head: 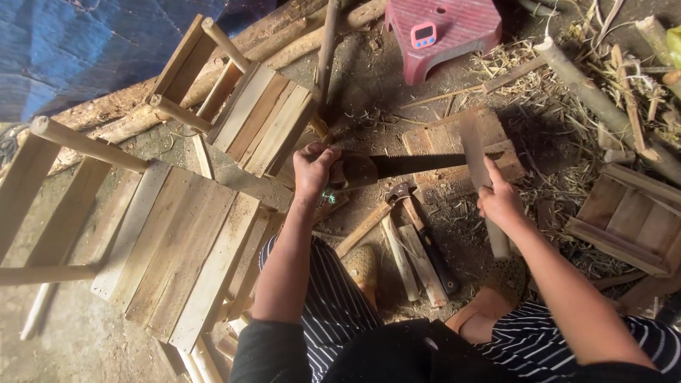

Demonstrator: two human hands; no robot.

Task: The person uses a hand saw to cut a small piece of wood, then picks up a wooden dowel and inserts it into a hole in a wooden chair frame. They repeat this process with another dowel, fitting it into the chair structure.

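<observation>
Your left hand [313, 170] is closed around the handle of a dark, flat-bladed hand saw [397, 167], whose toothed blade runs across a pale, rough-sawn wooden slat [474, 152]. Your right hand [499, 201] grips that slat fully, holding it against a low block of nailed boards [434, 138]. A hammer with a black handle [425, 237] lies between your feet on packed earth littered with shavings, with unfinished wooden chairs [177, 241] lying beside you.
</observation>
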